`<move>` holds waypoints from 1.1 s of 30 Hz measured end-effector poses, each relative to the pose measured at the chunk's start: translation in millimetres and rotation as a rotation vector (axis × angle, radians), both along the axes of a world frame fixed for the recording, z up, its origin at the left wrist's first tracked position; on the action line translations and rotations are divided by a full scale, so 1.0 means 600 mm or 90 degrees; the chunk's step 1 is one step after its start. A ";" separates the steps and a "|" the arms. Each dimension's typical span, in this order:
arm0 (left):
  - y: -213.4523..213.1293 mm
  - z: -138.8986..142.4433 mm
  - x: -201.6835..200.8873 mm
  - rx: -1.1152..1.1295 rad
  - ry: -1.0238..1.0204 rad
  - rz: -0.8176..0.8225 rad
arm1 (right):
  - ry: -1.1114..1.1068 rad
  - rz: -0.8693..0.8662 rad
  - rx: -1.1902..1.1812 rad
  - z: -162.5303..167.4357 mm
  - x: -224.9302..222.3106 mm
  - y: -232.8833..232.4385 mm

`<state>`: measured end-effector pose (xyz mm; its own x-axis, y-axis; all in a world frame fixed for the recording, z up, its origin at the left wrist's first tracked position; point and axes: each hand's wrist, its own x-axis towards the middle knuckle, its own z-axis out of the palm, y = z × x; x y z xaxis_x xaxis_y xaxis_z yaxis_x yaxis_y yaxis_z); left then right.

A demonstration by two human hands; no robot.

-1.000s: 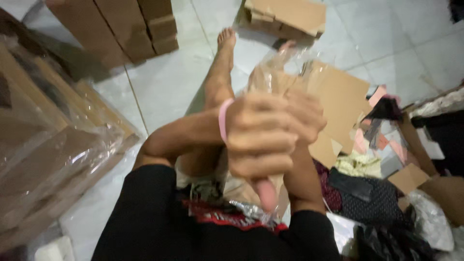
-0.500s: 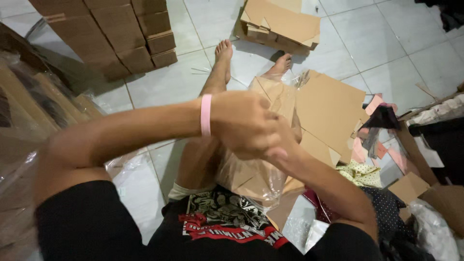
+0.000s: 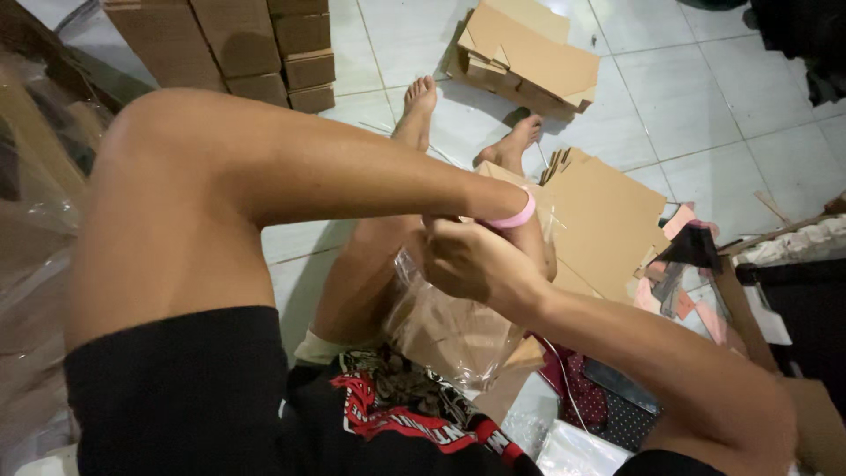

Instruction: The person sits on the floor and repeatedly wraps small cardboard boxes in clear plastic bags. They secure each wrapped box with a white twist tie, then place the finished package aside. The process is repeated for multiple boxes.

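I sit on the tiled floor with my bare legs stretched out. A clear plastic bag [image 3: 449,339] with a flat brown cardboard piece inside rests upright on my lap. My right hand [image 3: 471,260] grips the bag's crumpled top edge. My left hand [image 3: 538,251], with a pink band at the wrist, crosses over from the left. It closes on the same top edge and is mostly hidden behind my right hand. A flat cardboard sheet [image 3: 608,220] lies just beyond the hands.
Stacked cardboard boxes [image 3: 256,44] stand at the far left. A pile of flattened cartons [image 3: 529,53] lies beyond my feet. Plastic-wrapped cardboard [image 3: 35,176] leans on the left. Fabric pieces and small packets [image 3: 687,264] clutter the floor on the right.
My left elbow has risen toward the camera and the forearm now slants down to the right. Both hands have stayed together on the bag's top, shifting slightly right.
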<state>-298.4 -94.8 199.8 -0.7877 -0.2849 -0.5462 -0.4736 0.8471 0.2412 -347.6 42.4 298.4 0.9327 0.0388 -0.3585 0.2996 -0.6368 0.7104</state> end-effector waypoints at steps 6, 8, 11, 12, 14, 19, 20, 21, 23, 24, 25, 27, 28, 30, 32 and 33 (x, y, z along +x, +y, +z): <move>0.049 0.042 0.013 0.038 0.053 -0.048 | 0.010 -0.014 -0.141 0.037 -0.002 0.045; 0.073 0.077 0.040 0.031 0.130 -0.049 | -0.069 -0.013 -0.035 0.039 -0.028 0.052; 0.107 0.109 0.129 -0.090 0.316 0.011 | -0.284 -0.358 0.484 0.021 -0.074 0.027; 0.129 0.109 0.156 -0.118 0.352 0.076 | -0.357 -0.534 0.723 0.007 -0.080 0.022; 0.175 0.098 0.184 -0.132 0.395 0.172 | -0.604 -0.279 0.644 -0.019 -0.094 0.017; 0.260 0.064 0.192 -0.173 0.504 0.327 | -0.702 -0.243 0.689 -0.061 -0.099 0.000; 0.270 0.060 0.186 -0.194 0.509 0.337 | -0.708 -0.270 0.707 -0.065 -0.096 -0.007; 0.278 0.057 0.178 -0.212 0.516 0.347 | -0.712 -0.302 0.725 -0.067 -0.095 -0.015; 0.286 0.054 0.166 -0.231 0.544 0.365 | -0.697 -0.340 0.781 -0.073 -0.091 -0.030; 0.287 0.053 0.161 -0.246 0.557 0.368 | -0.695 -0.356 0.802 -0.075 -0.089 -0.038; 0.286 0.054 0.157 -0.274 0.569 0.369 | -0.685 -0.346 0.779 -0.077 -0.089 -0.046; 0.285 0.054 0.152 -0.319 0.593 0.374 | -0.661 -0.337 0.739 -0.080 -0.091 -0.054; 0.284 0.054 0.149 -0.275 0.587 0.395 | -0.663 -0.357 0.752 -0.080 -0.093 -0.058; 0.282 0.055 0.146 -0.204 0.574 0.442 | -0.661 -0.381 0.772 -0.080 -0.097 -0.060; 0.283 0.055 0.144 -0.240 0.578 0.430 | -0.649 -0.395 0.771 -0.078 -0.096 -0.062; 0.284 0.054 0.143 -0.261 0.578 0.416 | -0.652 -0.402 0.767 -0.077 -0.095 -0.062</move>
